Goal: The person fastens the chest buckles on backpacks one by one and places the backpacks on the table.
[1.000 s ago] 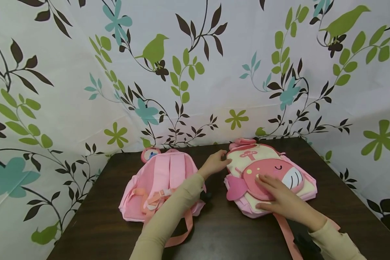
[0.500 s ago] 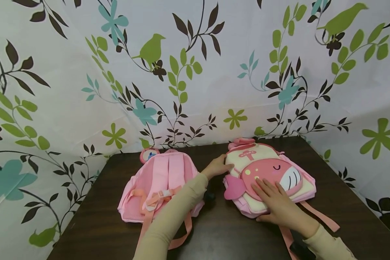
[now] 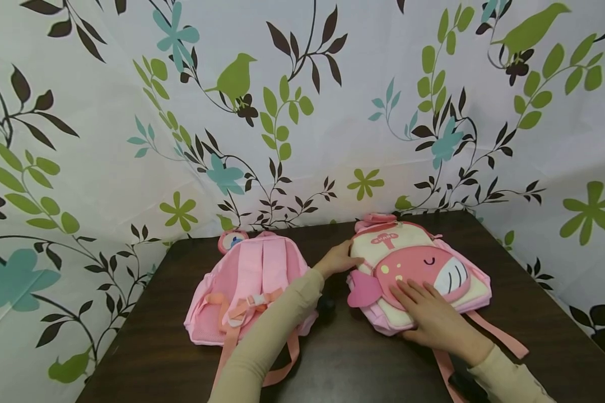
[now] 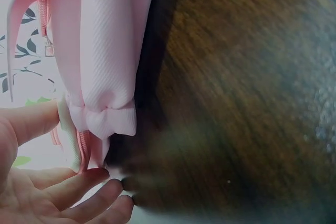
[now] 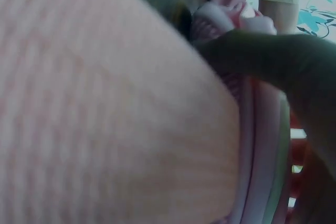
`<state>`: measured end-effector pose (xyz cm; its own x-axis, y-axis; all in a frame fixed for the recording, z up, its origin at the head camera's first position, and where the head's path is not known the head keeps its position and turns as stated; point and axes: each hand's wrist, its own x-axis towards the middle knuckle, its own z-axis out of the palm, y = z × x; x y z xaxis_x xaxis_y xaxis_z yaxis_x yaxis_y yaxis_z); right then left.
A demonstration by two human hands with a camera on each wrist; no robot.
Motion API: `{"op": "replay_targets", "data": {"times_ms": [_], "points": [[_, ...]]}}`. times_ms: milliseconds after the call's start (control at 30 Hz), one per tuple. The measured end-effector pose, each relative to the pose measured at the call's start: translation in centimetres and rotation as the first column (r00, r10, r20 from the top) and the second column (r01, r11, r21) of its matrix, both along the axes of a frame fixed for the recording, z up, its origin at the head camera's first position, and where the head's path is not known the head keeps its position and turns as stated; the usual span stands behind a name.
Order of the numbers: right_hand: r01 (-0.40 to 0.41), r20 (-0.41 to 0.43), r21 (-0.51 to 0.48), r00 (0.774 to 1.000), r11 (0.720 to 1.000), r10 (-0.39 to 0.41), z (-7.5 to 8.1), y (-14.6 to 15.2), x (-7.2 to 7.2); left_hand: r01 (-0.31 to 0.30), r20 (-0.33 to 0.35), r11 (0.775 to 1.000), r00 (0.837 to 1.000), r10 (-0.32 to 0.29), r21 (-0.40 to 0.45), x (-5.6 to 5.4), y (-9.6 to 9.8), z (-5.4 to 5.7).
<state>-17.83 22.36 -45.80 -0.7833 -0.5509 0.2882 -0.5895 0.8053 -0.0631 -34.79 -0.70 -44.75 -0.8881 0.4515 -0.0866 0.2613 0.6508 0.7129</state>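
A pink and cream backpack (image 3: 383,246) lies face up on the right of the table, with a whale patch (image 3: 408,268) and a pink tail flap (image 3: 364,289) on its front. My left hand (image 3: 336,258) touches its upper left edge; in the left wrist view the thumb meets the cream panel and the fingers (image 4: 79,184) lie by the zip, fairly straight. Flat across the whale rests my right hand (image 3: 436,319), fingers spread, thumb at the bag's lower edge. Left of it, a second pink backpack (image 3: 209,313) lies with its shoulder straps up. My left sleeve hides part of it.
Orange straps (image 3: 499,334) trail from under the right bag. Another strap loop (image 3: 282,374) hangs from the left bag toward the front. The dark wooden table (image 3: 327,358) backs onto a leaf-and-bird patterned cloth (image 3: 302,140). A round whale-printed piece (image 3: 230,240) sits behind the left bag.
My left hand has moved slightly down along the right bag's edge. My right hand has settled flatter and lower on the whale. Over the last half second little differs.
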Motion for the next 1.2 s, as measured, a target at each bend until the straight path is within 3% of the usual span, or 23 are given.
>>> {"op": "replay_targets", "data": {"times_ms": [200, 400, 700, 833, 933, 1033, 1067, 1133, 1200], "points": [[-0.039, -0.047, -0.027, 0.998, 0.999, 0.038, 0.3, 0.1, -0.1, -0.008, 0.023, 1.000, 1.000, 0.007, 0.020, 0.1, -0.1, 0.0], [-0.084, -0.127, -0.169, 0.990, 0.982, 0.062, 0.5, 0.4, -0.4, -0.025, 0.042, 0.999, 0.999, 0.023, 0.047, 0.2, 0.0, 0.0], [-0.048, -0.152, -0.377, 0.988, 0.925, -0.011, 1.0, 0.7, -0.3, -0.045, 0.167, 0.967, 0.986, 0.002, 0.250, -0.2, -0.4, 0.8], [-0.030, -0.136, -0.467, 0.990, 0.884, -0.038, 1.3, 0.6, -0.4, -0.070, 0.211, 0.942, 0.977, 0.000, 0.328, -0.4, -0.8, 1.5], [-0.035, -0.126, -0.535, 0.991, 0.844, -0.038, 1.7, 0.5, -0.4, -0.116, 0.289, 0.899, 0.957, -0.012, 0.423, -0.6, -0.9, 2.3], [-0.014, -0.104, -0.590, 0.993, 0.808, -0.058, 2.4, 0.4, -0.2, -0.154, 0.322, 0.852, 0.947, -0.018, 0.500, -0.6, -1.0, 3.3], [0.002, -0.080, -0.613, 0.995, 0.790, -0.065, 2.7, 0.4, -0.1, -0.165, 0.320, 0.837, 0.947, -0.012, 0.522, -0.5, -1.1, 3.6], [0.041, -0.038, -0.656, 0.996, 0.754, -0.087, 3.3, 0.3, 0.1, -0.154, 0.267, 0.820, 0.964, 0.002, 0.551, -0.6, -1.1, 4.2], [0.074, 0.003, -0.705, 0.995, 0.706, -0.101, 3.9, 0.2, 0.2, -0.139, 0.197, 0.816, 0.980, 0.031, 0.560, -0.6, -1.1, 4.8]]}}
